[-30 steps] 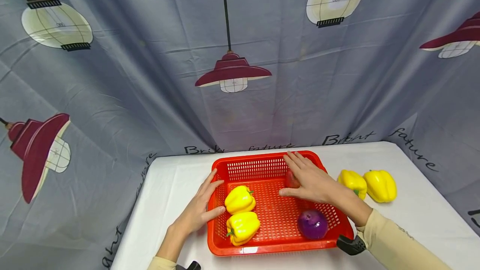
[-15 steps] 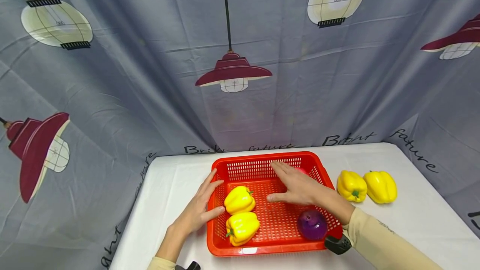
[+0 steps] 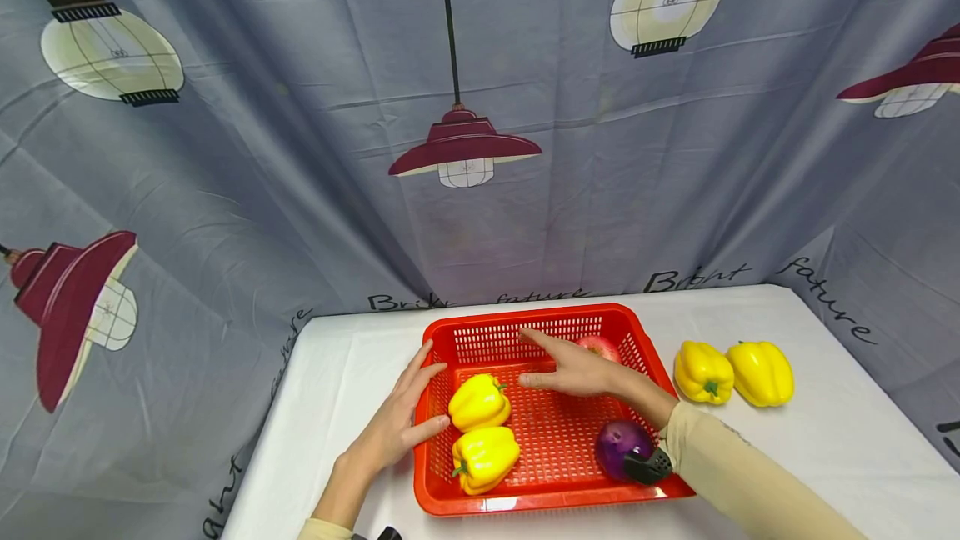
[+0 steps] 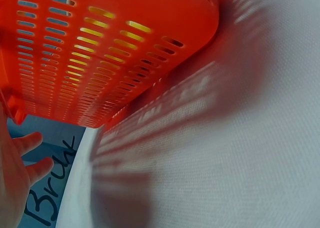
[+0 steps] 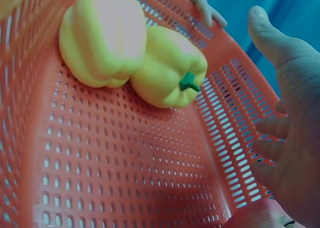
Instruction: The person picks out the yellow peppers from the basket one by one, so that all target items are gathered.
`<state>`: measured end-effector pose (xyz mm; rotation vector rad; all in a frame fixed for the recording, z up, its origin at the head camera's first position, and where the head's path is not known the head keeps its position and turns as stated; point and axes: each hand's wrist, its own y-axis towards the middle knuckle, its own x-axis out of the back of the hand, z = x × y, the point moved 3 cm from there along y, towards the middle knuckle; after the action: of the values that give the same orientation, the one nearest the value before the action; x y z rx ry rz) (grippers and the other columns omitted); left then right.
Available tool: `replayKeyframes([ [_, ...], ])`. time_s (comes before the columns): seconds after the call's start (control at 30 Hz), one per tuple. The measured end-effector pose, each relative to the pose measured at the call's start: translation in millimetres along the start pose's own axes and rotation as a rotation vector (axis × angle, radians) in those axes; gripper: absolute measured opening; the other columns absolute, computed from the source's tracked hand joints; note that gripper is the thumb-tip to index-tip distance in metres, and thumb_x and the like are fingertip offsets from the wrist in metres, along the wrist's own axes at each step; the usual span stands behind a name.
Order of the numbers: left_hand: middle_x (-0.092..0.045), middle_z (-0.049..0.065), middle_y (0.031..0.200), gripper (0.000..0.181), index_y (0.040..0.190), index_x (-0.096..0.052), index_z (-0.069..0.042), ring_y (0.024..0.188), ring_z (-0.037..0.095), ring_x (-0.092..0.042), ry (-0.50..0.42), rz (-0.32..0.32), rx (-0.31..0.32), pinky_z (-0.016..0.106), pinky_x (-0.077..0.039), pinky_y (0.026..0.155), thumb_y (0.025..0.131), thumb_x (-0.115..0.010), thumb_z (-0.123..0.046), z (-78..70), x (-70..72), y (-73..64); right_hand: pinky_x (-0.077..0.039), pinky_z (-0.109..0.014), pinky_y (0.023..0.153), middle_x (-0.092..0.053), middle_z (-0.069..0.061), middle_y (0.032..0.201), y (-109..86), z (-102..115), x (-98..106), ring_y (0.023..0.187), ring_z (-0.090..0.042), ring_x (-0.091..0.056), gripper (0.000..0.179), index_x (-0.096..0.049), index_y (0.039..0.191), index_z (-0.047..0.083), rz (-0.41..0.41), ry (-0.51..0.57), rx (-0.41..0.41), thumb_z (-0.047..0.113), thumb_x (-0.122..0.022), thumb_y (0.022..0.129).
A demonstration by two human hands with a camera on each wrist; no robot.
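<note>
At the left, the bare left hand (image 3: 396, 417) lies along the edge of a red, rectangular, slotted plastic basket (image 3: 540, 501). Its fingers are spread and fairly straight, with no grip on anything; whether they touch the rim I cannot tell. Kept lightly against that side, this hand should steady the basket well.

Inside, on the left, sit 2 glossy yellow bell peppers with green stems: a rear yellow pepper (image 3: 480, 401) and a front yellow pepper (image 3: 485, 459), close together. Their smooth, rounded skins would likely slip from a fingertip pinch, so a wide cupped hold looks safer.

Further right, the right hand (image 3: 573, 369) hangs over the basket, wide open, thumb well apart from the fingers, holding nothing. That spread suits round things; coming down from above, fingers to 1 side and thumb to the other, would avoid knocking neighbours.

Behind it, in the far right corner, a round red apple (image 3: 600, 346) is partly hidden. Nearer the front is a round, shiny purple vegetable (image 3: 617, 442), overlapped by a black wrist device (image 3: 648, 467); that wrist is best kept high to clear it.

Outside, rightmost, 2 more yellow peppers, a left outer pepper (image 3: 703, 372) and a right outer pepper (image 3: 760, 373), stand side by side on the white-covered table (image 3: 832, 432).
</note>
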<state>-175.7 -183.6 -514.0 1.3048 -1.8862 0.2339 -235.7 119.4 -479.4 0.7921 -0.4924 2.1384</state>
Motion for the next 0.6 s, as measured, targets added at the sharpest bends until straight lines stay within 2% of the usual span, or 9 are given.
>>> replayKeyframes([
  [0.17, -0.01, -0.001, 0.169, 0.07, 0.151, -0.045, -0.013, 0.152, 0.023, -0.018, 0.006, -0.006, 0.005, 0.068, -0.032, 0.106, 0.089, -0.067, -0.037, 2.0, 0.5, -0.1, -0.027, -0.053, 0.116, -0.035, -0.013, 0.16, 7.9, 1, -7, 0.147, -0.031, -0.031, 0.096, -0.023, 0.16, 0.005, 0.069, 0.063, 0.046, 0.052, -0.07, 0.091],
  [0.33, -0.009, -0.001, 0.169, 0.07, 0.152, -0.044, -0.012, 0.152, 0.023, -0.017, -0.007, 0.005, 0.011, 0.068, -0.03, 0.107, 0.09, -0.066, -0.036, 2.9, -0.3, -0.6, -0.028, -0.051, 0.116, -0.033, -0.011, 0.161, 15.8, 4, -20, 0.148, -0.028, -0.03, 0.094, -0.022, 0.16, 0.005, 0.148, 0.138, 0.092, 0.039, -0.075, 0.091],
  [0.47, -0.009, -0.002, 0.169, 0.07, 0.152, -0.044, -0.012, 0.151, 0.025, -0.018, -0.023, 0.008, 0.016, 0.068, -0.029, 0.108, 0.089, -0.067, -0.034, 2.3, -0.9, -1.2, -0.029, -0.051, 0.116, -0.033, -0.009, 0.161, 24.7, 6, -30, 0.147, -0.027, -0.032, 0.096, -0.025, 0.16, 0.006, 0.169, 0.171, 0.092, 0.037, -0.079, 0.087],
  [0.6, -0.009, -0.002, 0.169, 0.07, 0.153, -0.043, -0.018, 0.152, 0.024, -0.018, -0.032, 0.01, 0.02, 0.068, -0.029, 0.108, 0.089, -0.067, -0.034, 1.7, -1.7, -0.4, -0.031, -0.05, 0.114, -0.035, -0.008, 0.16, 35.1, 8, -39, 0.145, -0.027, -0.034, 0.1, -0.028, 0.159, 0.007, 0.179, 0.171, 0.088, 0.038, -0.084, 0.082],
])
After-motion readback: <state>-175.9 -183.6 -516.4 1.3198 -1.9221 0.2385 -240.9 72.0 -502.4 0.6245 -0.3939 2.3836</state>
